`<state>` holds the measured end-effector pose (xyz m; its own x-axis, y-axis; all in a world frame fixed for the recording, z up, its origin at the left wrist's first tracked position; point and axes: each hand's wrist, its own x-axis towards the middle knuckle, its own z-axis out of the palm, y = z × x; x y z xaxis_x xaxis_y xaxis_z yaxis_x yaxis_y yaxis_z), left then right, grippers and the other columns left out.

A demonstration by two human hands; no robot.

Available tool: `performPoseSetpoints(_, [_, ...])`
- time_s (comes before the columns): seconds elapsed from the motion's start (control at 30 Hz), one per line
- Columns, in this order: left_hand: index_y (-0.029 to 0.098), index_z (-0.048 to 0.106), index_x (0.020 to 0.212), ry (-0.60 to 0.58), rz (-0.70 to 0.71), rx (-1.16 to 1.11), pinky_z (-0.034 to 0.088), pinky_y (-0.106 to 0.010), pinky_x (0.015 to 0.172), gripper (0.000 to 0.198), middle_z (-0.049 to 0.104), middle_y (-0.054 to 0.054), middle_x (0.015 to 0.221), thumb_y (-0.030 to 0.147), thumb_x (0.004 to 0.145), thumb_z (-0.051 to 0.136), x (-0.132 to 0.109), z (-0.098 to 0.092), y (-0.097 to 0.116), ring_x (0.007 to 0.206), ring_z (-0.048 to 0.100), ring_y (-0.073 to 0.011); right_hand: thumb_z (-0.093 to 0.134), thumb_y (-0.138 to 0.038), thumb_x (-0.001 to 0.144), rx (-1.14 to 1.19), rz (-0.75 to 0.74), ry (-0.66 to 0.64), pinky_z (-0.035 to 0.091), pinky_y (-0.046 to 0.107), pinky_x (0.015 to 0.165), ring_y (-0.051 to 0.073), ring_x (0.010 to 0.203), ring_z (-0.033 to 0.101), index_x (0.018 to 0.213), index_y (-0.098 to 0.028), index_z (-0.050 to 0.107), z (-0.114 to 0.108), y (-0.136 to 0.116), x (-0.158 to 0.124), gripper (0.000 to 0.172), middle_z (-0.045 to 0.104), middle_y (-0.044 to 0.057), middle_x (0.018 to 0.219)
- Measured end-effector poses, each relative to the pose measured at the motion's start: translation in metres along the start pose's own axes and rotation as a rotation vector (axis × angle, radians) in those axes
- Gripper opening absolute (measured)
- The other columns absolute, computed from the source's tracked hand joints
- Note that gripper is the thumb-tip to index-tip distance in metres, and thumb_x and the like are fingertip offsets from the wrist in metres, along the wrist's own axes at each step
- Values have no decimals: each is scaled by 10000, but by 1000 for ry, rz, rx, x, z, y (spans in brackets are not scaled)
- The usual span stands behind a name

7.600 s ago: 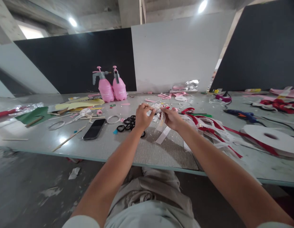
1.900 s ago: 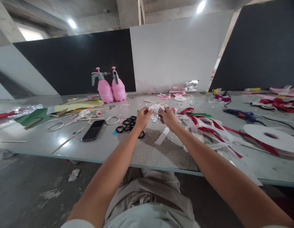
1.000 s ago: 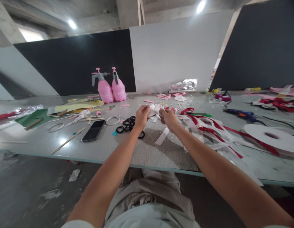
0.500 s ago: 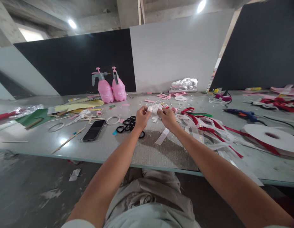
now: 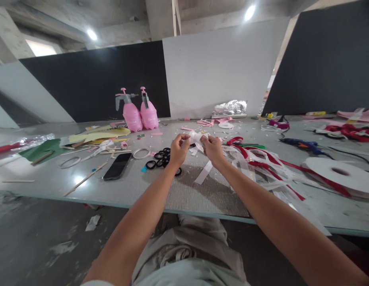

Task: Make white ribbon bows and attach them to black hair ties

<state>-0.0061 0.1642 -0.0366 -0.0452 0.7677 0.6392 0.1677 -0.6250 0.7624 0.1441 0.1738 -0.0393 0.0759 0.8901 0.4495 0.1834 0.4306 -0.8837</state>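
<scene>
1. Ribbon (image 5: 195,137), white and bunched into a small piece, sits directly between the two hands, beyond the wrists of outstretched forearms and seemingly lifted over the table (image 5: 121,194).

2. Its longer axis appears to run crosswise, from one set of fingertips to the other; the folds are too blurred to read exactly.

3. Left hand (image 5: 179,150) pinches the left end between thumb and fingers, while the right hand (image 5: 213,150) grips the right end, its curled fingers hiding part of the piece. Neither is nearer: both touch it, set just apart from each other.

4. Nearer the body, a loose white strip (image 5: 203,172) slants across the textured mat (image 5: 196,198).

5. Black rings (image 5: 164,156) lie just beside the left hand; a red-and-white ribbon tangle (image 5: 257,162) spreads to the right of the other, toward a large white spool (image 5: 323,169).
</scene>
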Motion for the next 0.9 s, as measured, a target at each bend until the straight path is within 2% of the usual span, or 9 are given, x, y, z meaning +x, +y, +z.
performPoseSetpoints(0.1, [174, 637, 942, -36, -20, -30, 402, -206, 555, 226, 611, -14, 792, 360, 821, 591, 1, 0, 1, 601, 509, -90, 486, -540, 791, -15, -15, 71, 196, 250, 444, 92, 445, 299, 611, -202, 456, 1, -3, -2, 384, 338, -48, 471])
performPoseSetpoints(0.23, [151, 667, 1011, -137, -51, -53, 421, -212, 558, 326, 639, -32, 761, 403, 829, 571, 0, 1, 5, 613, 545, -106, 491, -473, 802, -4, -61, 64, 210, 249, 466, 92, 480, 308, 618, -188, 483, 1, -7, -3, 339, 359, -42, 510])
performPoseSetpoints(0.37, [153, 631, 1164, -220, -65, -68, 458, -222, 613, 431, 676, -96, 1021, 420, 831, 563, -2, 3, 3, 770, 606, -143, 487, -453, 801, -6, -66, 60, 208, 249, 477, 93, 494, 298, 616, -187, 479, -2, -7, -1, 324, 344, -45, 520])
performPoseSetpoints(0.5, [180, 607, 1227, -258, -29, -26, 479, -257, 737, 464, 608, -120, 1242, 411, 824, 587, -4, 4, -3, 958, 609, -187, 462, -402, 803, -35, -99, 78, 227, 244, 496, 98, 521, 322, 615, -185, 474, -5, -10, 0, 287, 371, -38, 536])
performPoseSetpoints(0.57, [184, 610, 1224, -255, -35, -25, 476, -261, 742, 468, 583, -118, 1284, 423, 822, 590, -4, 5, -3, 976, 603, -191, 457, -363, 800, -112, -130, 84, 222, 245, 502, 101, 527, 333, 605, -186, 459, -7, -13, -2, 263, 381, -37, 532])
performPoseSetpoints(0.73, [185, 630, 1190, -233, -199, -196, 436, -233, 619, 483, 669, -85, 1086, 483, 812, 582, 0, 5, 0, 796, 610, -148, 473, -364, 823, -318, -211, 29, 207, 255, 514, 100, 511, 328, 605, -194, 421, -9, -17, -7, 281, 363, -47, 510])
performPoseSetpoints(0.83, [202, 667, 1123, -182, -291, -332, 428, -220, 625, 469, 688, -55, 999, 495, 757, 648, 2, 7, -2, 805, 609, -140, 482, -351, 822, -334, -224, -20, 225, 252, 520, 104, 515, 356, 619, -193, 450, -7, -15, -8, 258, 379, -46, 515])
performPoseSetpoints(0.9, [198, 699, 1024, -128, -331, -384, 429, -215, 640, 429, 693, -44, 963, 473, 695, 715, 1, 9, -3, 822, 608, -138, 483, -331, 821, -294, -241, -59, 257, 246, 534, 110, 539, 400, 675, -187, 523, -4, -14, -9, 208, 444, -38, 551])
